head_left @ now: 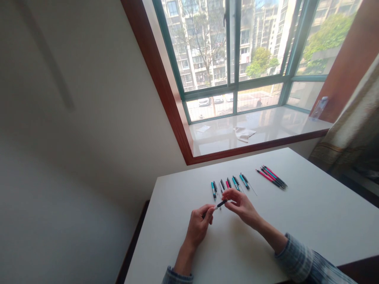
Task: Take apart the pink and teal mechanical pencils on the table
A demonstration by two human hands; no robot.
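Black pen (221,203) at lower centre of frame, slanted, gripped between 2 hands. Left hand (199,225) clenched around its lower-left end; right hand (241,207) pinching upper-right end. Just above, row of teal, pink and black pens (227,183) on white table (296,221); farther right, tight bundle of pink and teal pens (272,177). Upper right, crumpled white cloth (244,134) on window sill (281,128).
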